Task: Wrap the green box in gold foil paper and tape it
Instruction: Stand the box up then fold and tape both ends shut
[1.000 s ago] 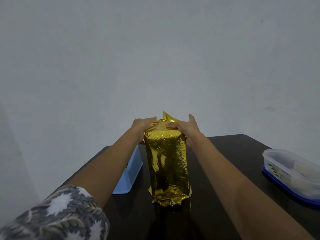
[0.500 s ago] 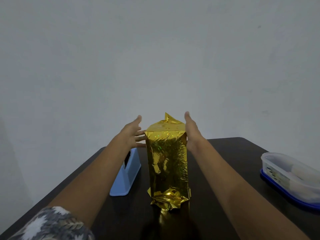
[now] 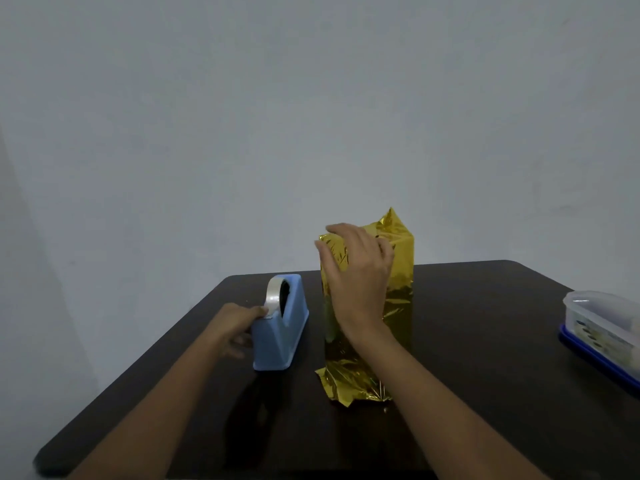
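The box wrapped in gold foil (image 3: 399, 292) stands upright in the middle of the dark table (image 3: 485, 358). No green shows. Crumpled foil (image 3: 346, 386) sticks out at its base, and a foil point rises at the top. My right hand (image 3: 360, 282) lies flat against the near upper face of the box, fingers spread to its left edge. Left of the box stands a blue tape dispenser (image 3: 277, 341) with a clear tape roll (image 3: 273, 294). My left hand (image 3: 235, 323) is at the dispenser's near end and pinches the tape end at the cutter.
A clear plastic container (image 3: 602, 320) with a blue lid underneath sits at the table's right edge. A plain grey wall stands behind the table. The table's left corner is near my left forearm.
Both hands left the top of the box. My left hand dropped to the tape dispenser. My right hand moved onto the box's near face. The view has shifted to the left.
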The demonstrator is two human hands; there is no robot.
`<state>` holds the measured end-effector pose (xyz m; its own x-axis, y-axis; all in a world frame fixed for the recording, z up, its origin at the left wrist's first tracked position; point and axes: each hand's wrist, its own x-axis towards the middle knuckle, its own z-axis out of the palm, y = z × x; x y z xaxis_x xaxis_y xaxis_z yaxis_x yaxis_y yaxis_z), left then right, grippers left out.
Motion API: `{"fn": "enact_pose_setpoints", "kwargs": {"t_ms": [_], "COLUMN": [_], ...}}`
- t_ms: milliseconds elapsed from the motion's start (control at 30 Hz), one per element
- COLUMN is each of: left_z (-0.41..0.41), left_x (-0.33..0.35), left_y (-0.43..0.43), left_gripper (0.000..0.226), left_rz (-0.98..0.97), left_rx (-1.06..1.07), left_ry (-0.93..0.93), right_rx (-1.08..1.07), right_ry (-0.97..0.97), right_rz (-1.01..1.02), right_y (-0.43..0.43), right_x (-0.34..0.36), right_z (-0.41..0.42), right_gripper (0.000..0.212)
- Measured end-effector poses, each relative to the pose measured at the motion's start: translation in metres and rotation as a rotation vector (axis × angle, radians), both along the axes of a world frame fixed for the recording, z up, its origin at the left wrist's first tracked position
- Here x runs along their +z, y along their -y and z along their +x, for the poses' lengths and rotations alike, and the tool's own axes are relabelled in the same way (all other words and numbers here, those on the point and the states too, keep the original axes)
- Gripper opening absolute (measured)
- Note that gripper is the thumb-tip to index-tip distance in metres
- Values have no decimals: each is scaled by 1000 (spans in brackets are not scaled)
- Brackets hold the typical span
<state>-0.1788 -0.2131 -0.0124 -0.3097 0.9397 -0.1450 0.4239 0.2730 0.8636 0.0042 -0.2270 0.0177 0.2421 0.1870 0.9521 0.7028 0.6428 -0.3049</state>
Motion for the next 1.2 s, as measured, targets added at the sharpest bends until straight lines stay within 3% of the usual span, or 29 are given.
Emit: {"fn": "enact_pose_setpoints", "kwargs": {"t_ms": [133,267,367,467,600,833,967,1000,1067,1133,1200], "left_z": [-2,-3,-3,-3,-3,-2,1,1,2,5,10], "left_x": [-1,-4,-5,-4,-4,-1,0,0,3,5,8], "left_y": [-3,-3,-3,0,3,3,4,4,5,4,3], "left_gripper": [41,42,40,37,36,41,37,38,41,41,32], "left_rz": [-1,5,12,18,26,15,13,11,4,-13,-22], "left_rx": [-13,-17,-22,-24,-26,-31,-5,5,9,26,48], "left_ry": [5,23,28,37,57,116,231,255,284,290,295], "right_rx": [151,29,196,464,700,761,675,599,452,406,411], "right_ry": [-66,-234,-464,-578,-496,-388,-353,-349,-276,-85,152], "right_rz": [-25,-192,-406,-518,-568,-590,-547,-491,-299,-102,-16], "right_y": [-7,-16,-15,-16,-24,-40,-37,-31,-13,10,22], "right_x": [1,-1,-1,0,-7,-10,-7,-7,-13,-27,-52], "right_z": [24,44,54,61,75,93,92,90,77,50,16], "right_gripper": [29,80,110,108,110,111,128,127,103,68,46]}}
